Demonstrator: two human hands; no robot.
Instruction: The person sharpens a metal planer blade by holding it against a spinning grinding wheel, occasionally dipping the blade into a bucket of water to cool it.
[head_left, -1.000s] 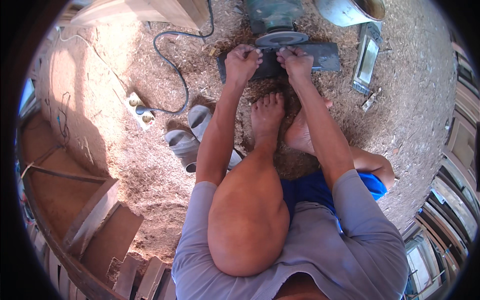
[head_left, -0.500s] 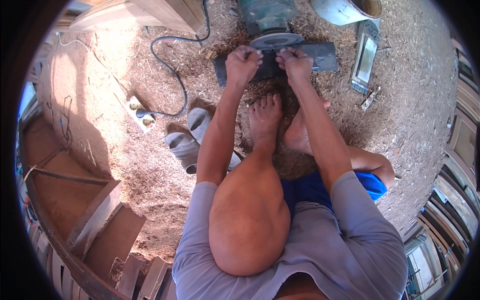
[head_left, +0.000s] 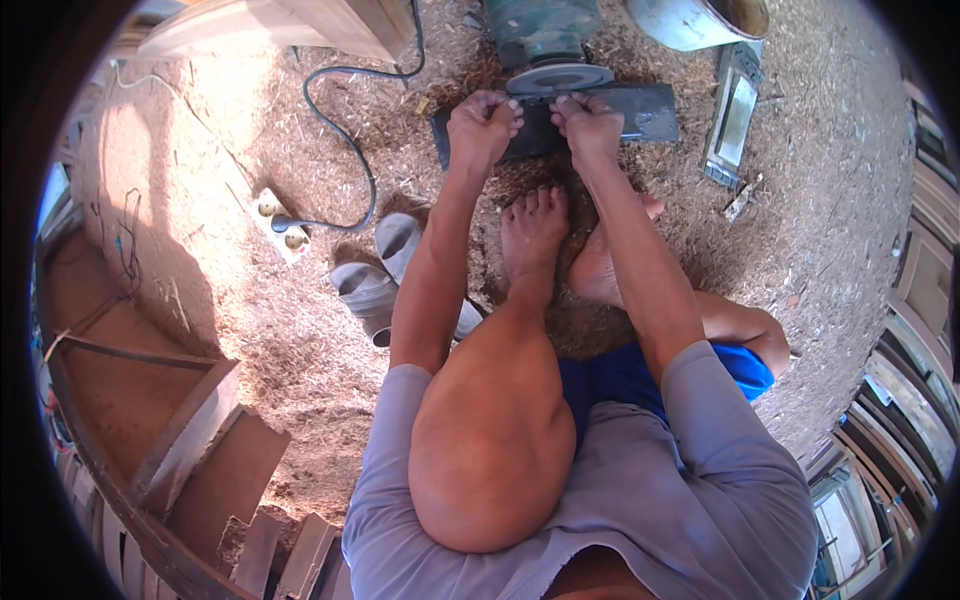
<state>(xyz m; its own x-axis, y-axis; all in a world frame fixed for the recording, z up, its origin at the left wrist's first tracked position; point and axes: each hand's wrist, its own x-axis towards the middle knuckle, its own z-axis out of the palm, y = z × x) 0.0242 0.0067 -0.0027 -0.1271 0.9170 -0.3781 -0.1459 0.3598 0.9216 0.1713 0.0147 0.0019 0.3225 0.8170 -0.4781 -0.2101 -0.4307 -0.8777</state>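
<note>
In the head view, a grey disc point(head_left: 562, 79) on the front of a green machine point(head_left: 545, 32) lies just beyond both hands, its visible long axis running left to right; the right hand point(head_left: 586, 122) is nearer its middle, the left hand point(head_left: 487, 121) nearer its left edge. The hands are apart from each other, fingers curled in and thumbs against forefingers; whether they are clamped on a thin piece between them, I cannot tell. Below them a dark board point(head_left: 648, 112) stretches left to right, its left end slightly nearer. Counted: one disc, one machine, one board, one bucket point(head_left: 680, 28) far right, one long metal-framed tool point(head_left: 733, 120) at right, two grey shoes point(head_left: 365, 287), and one power strip point(head_left: 268, 208) with one black cable point(head_left: 352, 145) at left.
</note>
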